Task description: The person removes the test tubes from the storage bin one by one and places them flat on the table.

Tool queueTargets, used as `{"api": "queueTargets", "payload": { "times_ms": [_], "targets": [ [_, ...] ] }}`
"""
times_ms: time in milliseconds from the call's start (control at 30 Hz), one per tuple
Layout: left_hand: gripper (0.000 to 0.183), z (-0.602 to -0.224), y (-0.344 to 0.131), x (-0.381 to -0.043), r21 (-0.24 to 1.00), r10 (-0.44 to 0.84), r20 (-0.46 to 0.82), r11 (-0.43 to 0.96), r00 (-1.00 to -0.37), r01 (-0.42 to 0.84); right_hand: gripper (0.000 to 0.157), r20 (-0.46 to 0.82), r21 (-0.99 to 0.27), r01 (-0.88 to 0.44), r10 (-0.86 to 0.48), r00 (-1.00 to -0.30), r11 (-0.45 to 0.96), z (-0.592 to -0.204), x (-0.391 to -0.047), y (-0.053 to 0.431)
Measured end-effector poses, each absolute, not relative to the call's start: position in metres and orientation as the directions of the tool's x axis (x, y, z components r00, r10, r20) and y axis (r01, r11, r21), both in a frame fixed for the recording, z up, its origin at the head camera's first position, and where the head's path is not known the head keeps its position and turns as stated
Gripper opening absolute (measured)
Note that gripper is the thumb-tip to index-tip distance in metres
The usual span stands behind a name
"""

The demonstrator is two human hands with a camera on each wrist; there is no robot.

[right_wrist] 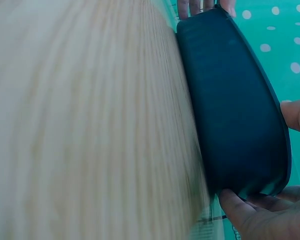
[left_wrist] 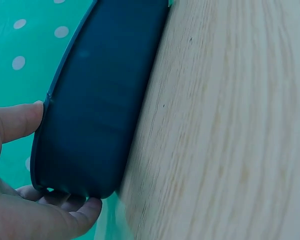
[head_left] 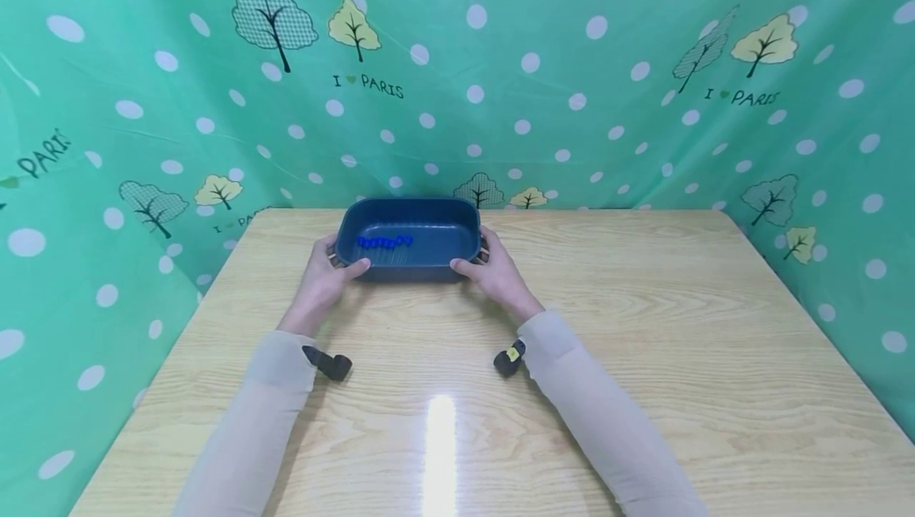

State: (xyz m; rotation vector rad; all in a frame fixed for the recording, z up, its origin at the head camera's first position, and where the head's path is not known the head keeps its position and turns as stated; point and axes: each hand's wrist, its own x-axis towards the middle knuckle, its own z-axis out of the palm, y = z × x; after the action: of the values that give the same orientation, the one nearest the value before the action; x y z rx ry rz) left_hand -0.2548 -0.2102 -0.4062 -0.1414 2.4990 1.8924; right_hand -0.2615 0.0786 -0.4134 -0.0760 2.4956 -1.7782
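A dark blue rectangular basin (head_left: pixel 436 272) with rounded corners is at the back of the wooden table, left of its middle. On the basin's floor, toward the left, lies a row of several small bright blue pieces (head_left: pixel 384 243), too small to make out in kind. My left hand (head_left: pixel 325 275) grips the basin's left end, thumb on the front rim and fingers round the side. At the opposite end my right hand (head_left: pixel 495 269) holds it the same way. In both wrist views the basin's outer wall (left_wrist: pixel 100 100) shows, with fingers curled under the end of the rim.
The light wooden table (head_left: pixel 643 326) ends at the back against a green dotted curtain (head_left: pixel 500 64), which also hangs along the left and right sides. A bright light reflection falls on the tabletop between the forearms. Small black cameras (head_left: pixel 332 364) sit at both wrists.
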Motion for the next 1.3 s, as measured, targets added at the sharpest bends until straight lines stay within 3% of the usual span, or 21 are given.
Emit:
{"api": "queueTargets", "payload": {
  "times_ms": [1300],
  "targets": [
    [0.083, -0.408, -0.186, -0.256, 0.964, -0.065, -0.066, 0.255, -0.996, -0.081, 0.087, 0.01, -0.949, -0.039, -0.091, -0.996, 0.314, -0.416, -0.257, 0.103]
  ]
}}
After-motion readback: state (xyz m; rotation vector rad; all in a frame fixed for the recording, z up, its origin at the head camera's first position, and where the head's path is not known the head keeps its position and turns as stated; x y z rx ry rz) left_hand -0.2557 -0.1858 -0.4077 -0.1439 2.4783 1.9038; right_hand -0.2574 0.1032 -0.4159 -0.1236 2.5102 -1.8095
